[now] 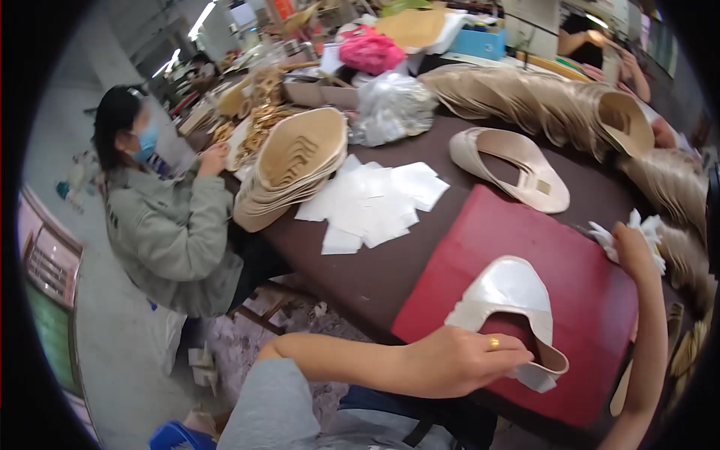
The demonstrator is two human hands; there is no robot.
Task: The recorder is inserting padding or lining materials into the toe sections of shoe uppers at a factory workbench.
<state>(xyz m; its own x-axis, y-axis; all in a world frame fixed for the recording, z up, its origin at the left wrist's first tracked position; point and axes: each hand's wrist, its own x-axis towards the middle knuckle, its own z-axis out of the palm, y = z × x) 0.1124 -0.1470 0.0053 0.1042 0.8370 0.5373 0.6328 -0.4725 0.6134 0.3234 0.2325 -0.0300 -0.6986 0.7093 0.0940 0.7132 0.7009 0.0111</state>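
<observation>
A beige shoe upper (pixel 517 296) with a shiny white toe lining lies on a red board (pixel 555 232). My left hand (pixel 469 361), wearing a gold ring, pinches its rear edge with closed fingers. At the board's right edge, my right hand (pixel 632 244) is closed on a crumpled white cloth-like wad (pixel 649 229); its fingertips are hidden there. Beyond the board rests another beige shoe upper (pixel 551 196), with its opening facing up.
Thin white sheets (pixel 367 202) lie scattered on the brown table (pixel 322 266). Stacked uppers (pixel 300 161) stand behind them; a long row of uppers (pixel 517 94) curves along the far right. A clear plastic bag (pixel 394 109) sits behind. A masked co-worker (pixel 165 217) sits at left.
</observation>
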